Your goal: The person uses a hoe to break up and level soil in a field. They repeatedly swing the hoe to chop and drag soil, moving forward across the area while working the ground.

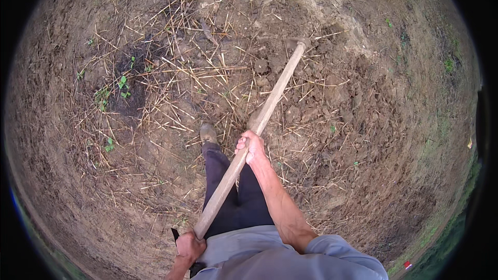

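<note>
A hoe with a long wooden handle (278, 89) slants across the view, from my waist up to the far right. My left hand (190, 245) grips the handle's near end, beside my left hip. Farther along, around the middle of the shaft, my right hand (251, 147) is closed on the wood. The hoe head (298, 41) is at the far end, low over or touching broken soil (323, 101); which of the two I cannot tell. Its blade is seen nearly edge-on and is partly blurred.
Dry straw (202, 70) litters the ground ahead and to the left. Small green seedlings (123, 82) grow at the left. My left shoe (208, 133) stands on the soil just left of the handle. A small red object (407, 265) lies far off at the lower right.
</note>
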`<state>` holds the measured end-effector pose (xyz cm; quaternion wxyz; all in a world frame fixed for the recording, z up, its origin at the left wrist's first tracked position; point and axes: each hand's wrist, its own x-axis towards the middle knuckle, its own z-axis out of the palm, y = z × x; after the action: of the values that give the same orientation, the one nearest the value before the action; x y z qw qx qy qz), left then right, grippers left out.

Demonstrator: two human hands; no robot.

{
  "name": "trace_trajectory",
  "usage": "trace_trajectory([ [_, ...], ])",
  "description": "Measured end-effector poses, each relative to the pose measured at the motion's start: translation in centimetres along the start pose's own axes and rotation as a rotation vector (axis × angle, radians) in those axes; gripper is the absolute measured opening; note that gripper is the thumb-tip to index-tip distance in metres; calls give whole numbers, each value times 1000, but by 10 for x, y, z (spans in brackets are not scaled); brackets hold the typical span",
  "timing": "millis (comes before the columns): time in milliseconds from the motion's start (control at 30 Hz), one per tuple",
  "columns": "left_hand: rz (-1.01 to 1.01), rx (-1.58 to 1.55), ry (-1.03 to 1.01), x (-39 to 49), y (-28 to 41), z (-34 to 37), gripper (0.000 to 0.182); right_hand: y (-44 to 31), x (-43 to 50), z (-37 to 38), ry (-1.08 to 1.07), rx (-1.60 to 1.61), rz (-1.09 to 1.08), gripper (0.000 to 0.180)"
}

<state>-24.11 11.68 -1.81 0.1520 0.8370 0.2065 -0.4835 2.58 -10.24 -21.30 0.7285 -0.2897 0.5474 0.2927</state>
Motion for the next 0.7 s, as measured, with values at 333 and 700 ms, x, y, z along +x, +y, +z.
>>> trace_trajectory([
  [333, 41, -125, 45, -31, -51, 51, 31, 8, -94, 11, 90, -79, -28, 10],
  [700, 644, -439, 327, 137, 179, -30, 23, -231, -214, 69, -33, -75, -948, 10],
])
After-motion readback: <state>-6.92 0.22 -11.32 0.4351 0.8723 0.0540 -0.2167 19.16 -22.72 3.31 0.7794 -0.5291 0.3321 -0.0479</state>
